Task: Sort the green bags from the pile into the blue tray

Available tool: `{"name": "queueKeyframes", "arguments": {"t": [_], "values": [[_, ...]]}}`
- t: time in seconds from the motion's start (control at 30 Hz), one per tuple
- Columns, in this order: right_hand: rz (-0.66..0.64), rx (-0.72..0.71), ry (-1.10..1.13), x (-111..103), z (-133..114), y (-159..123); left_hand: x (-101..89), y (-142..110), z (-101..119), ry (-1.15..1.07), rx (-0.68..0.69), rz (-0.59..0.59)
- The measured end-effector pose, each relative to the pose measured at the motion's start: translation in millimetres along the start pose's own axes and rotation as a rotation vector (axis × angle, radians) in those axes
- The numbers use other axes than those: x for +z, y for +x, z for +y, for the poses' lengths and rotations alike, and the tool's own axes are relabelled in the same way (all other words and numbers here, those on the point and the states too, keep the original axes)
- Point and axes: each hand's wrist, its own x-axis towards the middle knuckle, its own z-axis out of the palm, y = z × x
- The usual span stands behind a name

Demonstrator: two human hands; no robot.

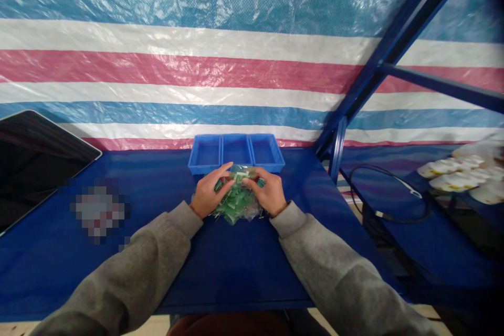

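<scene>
A clear plastic bag (237,205) with several small green and white pieces in it lies on the blue table, in front of a blue three-part tray (237,167). My left hand (211,191) has its thumb and fingers closed on the bag's upper left side. On the upper right side, my right hand (268,191) pinches the same bag between thumb and fingers. Both thumbs point inward near the bag's top edge. What kind the green pieces are, I cannot make out.
At left stands a dark screen (35,152), with a blurred-out patch (98,212) on the blue table (236,283) near it. A blue metal frame (354,84) rises at right. Beyond it are a black cable (388,218) and white wrapped items (457,173). Striped sheeting (177,68) hangs behind.
</scene>
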Motion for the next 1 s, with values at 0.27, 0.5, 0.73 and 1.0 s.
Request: {"name": "queueKeyframes", "arguments": {"t": [0.27,0.5,0.73,1.0], "values": [[0.044,-0.031,0.043,-1.7,-3.8,-1.5,2.4,-4.3,-3.5,0.005,0.085,0.007],[0.059,-0.163,0.078,-5.5,-10.4,1.7,-2.8,-4.2,-5.8,0.003,0.158,0.075],[0.023,-0.222,0.083,-0.4,-9.2,-1.7,-0.5,-7.2,-4.4,0.003,0.139,0.139],[0.057,-0.207,0.093,0.0,-7.9,-2.4,1.2,-5.2,-11.4,0.035,0.113,0.049]]}}
